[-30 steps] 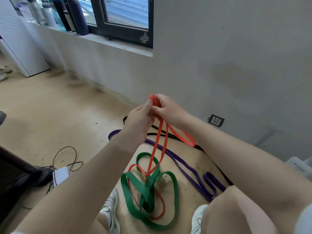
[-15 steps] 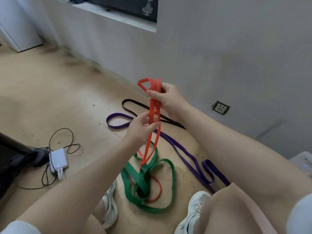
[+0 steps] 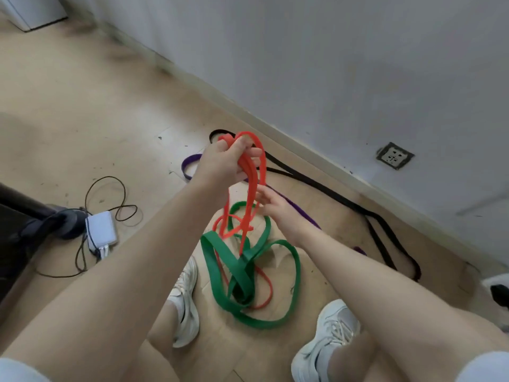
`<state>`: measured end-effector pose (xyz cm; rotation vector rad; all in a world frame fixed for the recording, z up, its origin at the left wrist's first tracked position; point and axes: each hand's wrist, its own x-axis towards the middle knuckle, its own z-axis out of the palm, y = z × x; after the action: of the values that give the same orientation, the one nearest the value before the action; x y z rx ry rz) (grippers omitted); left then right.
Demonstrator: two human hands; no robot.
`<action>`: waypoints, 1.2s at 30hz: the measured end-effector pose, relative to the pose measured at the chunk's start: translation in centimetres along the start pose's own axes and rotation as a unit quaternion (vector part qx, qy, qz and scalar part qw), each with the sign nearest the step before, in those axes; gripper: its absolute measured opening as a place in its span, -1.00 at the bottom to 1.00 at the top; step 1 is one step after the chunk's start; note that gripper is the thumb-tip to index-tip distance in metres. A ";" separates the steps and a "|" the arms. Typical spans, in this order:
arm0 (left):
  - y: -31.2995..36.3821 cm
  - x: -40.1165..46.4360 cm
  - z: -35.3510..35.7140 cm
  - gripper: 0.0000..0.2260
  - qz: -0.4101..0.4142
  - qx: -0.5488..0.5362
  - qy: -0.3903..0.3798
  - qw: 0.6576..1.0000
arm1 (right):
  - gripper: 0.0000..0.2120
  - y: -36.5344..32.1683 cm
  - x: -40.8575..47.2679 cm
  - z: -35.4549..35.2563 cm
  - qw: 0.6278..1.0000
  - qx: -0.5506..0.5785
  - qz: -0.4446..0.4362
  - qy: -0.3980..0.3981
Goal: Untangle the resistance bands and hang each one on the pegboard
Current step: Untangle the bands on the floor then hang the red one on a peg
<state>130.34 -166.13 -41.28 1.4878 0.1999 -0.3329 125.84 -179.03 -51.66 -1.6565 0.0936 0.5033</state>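
Four bands noted: your left hand (image 3: 224,164) grips the bunched top of the orange band (image 3: 249,188), your right hand (image 3: 271,206) pinches a lower strand, its tail threaded through the green band (image 3: 237,268) on the floor (image 3: 82,111), with the purple band (image 3: 190,166) and black band (image 3: 344,199) lying nearer the wall.

Tangled bands (image 3: 242,274) on floor (image 3: 82,106) between the two shoes (image 3: 184,301). Two more bands (image 3: 344,199) behind, along wall (image 3: 358,64) (one nearer it). Charger (image 3: 100,230) and cable left of tangle. Socket (image 3: 395,155) on wall, right.
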 end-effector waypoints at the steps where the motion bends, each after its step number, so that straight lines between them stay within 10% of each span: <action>1: 0.3 0.0 -0.2 -0.82 -0.016 -0.028 0.006 0.999 | -0.49 0.2 0.1 0.4 0.999 -0.043 0.005 0.004; 11: 2.5 0.7 -4.4 -0.70 -0.059 -0.378 0.082 0.920 | -0.88 -2.1 0.2 1.3 0.990 -0.120 -0.006 0.076; 15: 0.6 0.5 -4.6 -0.39 -0.085 -0.225 0.001 0.971 | -0.88 -6.9 -1.0 0.4 0.985 -0.067 -0.087 0.130; 21: -0.6 -2.5 -1.8 -0.50 -0.074 -0.058 -0.091 0.991 | -0.81 -14.7 -1.2 -1.0 0.976 -0.025 -0.173 0.130; 26: -0.8 -4.9 -0.4 -0.75 0.127 0.094 -0.069 0.985 | -0.83 -21.2 -2.5 -2.1 0.967 0.070 -0.220 0.107; 36: 0.0 -5.9 1.2 -0.87 0.112 -0.075 -0.093 0.987 | -0.81 -17.4 -4.3 -3.0 0.979 -0.107 -0.146 0.095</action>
<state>124.69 -166.76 -39.19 1.3072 -0.0895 -0.2677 128.78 -180.13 -33.76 -1.8880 -0.0667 0.1344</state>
